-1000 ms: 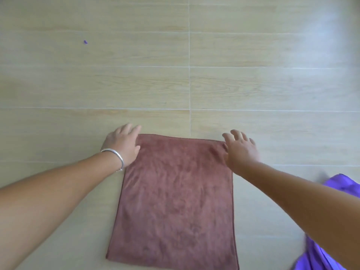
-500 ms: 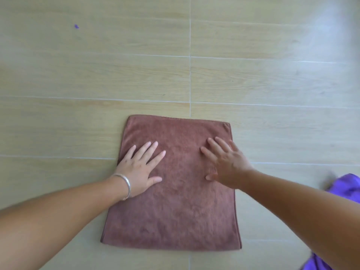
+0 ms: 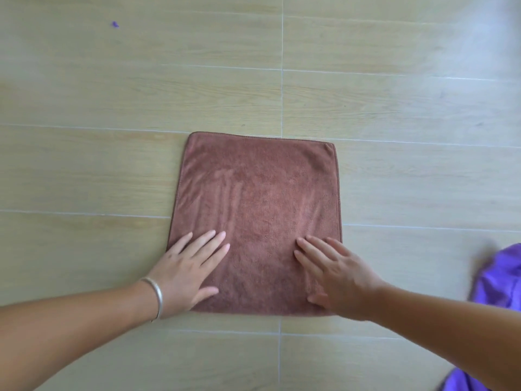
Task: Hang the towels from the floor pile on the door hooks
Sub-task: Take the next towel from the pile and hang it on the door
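Purple cloth [image 3: 496,280] cropped at right edge, partly behind right forearm

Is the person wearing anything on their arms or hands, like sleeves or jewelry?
Yes, one thing. The left hand has a thin, shiny silver bangle around its wrist. The right hand wears nothing: no ring, watch or glove shows. Both forearms are bare, with no sleeves anywhere in view.
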The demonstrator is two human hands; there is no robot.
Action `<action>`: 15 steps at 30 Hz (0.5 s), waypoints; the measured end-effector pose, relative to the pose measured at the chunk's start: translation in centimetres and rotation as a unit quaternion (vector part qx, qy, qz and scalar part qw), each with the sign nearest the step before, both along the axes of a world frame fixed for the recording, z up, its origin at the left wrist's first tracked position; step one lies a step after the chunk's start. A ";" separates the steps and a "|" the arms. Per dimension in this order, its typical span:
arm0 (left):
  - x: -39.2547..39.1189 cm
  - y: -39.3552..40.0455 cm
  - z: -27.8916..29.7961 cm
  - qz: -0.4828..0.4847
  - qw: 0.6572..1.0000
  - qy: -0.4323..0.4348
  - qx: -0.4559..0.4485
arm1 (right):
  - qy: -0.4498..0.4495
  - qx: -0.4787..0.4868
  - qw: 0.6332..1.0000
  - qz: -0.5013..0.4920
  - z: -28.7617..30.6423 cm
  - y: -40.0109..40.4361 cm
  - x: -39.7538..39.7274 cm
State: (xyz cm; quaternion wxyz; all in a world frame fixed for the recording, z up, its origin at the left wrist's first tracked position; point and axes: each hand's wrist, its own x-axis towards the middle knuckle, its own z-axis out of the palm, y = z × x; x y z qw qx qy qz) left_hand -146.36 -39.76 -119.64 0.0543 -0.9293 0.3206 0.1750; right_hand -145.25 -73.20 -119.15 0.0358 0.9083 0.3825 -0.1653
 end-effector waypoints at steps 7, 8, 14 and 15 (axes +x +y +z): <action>-3.6 2.7 0.4 -0.059 0.997 0.016 0.036 | 0.004 -0.032 0.999 0.039 0.4 0.5 -1.8; -3.5 2.7 0.5 -0.061 0.997 0.015 0.034 | 0.007 -0.039 0.998 0.044 0.3 0.6 -2.0; -2.7 2.8 1.1 -0.084 0.996 -0.005 -0.004 | -0.003 -0.050 0.997 0.059 -0.6 0.2 -2.4; -2.5 2.8 1.3 -0.080 0.997 -0.003 -0.004 | -0.005 -0.047 0.997 0.067 -0.8 0.1 -2.2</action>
